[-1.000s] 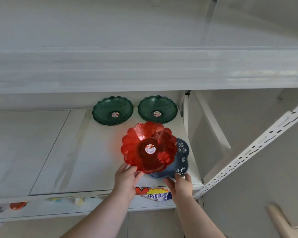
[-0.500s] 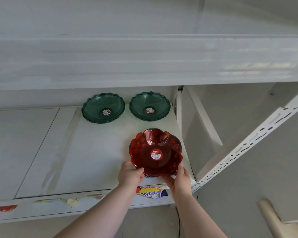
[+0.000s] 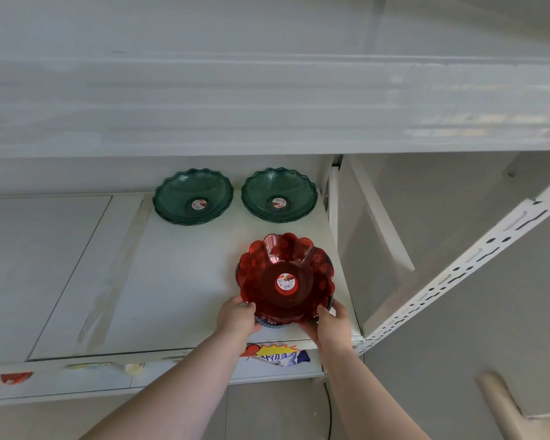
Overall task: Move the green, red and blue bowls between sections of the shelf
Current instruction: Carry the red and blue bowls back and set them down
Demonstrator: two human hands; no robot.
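A clear red scalloped bowl [image 3: 285,277] sits nested on a blue flowered bowl [image 3: 269,323], of which only a sliver of rim shows below it, at the front right of the white shelf [image 3: 178,281]. My left hand [image 3: 237,315] grips the stack's near-left rim and my right hand [image 3: 331,322] grips its near-right rim. Two green scalloped bowls stand side by side at the back of the shelf, one to the left [image 3: 193,195] and one to the right [image 3: 279,194].
A white upper shelf board [image 3: 267,100] overhangs the section. A slotted white upright [image 3: 458,271] slants down on the right. A colourful label [image 3: 277,357] hangs on the shelf's front edge. The shelf's left section [image 3: 38,255] holds nothing visible.
The red bowl was tilted up beside the blue bowl; it came down onto the blue bowl and now covers it. Both hands closed onto the stack's near rim.
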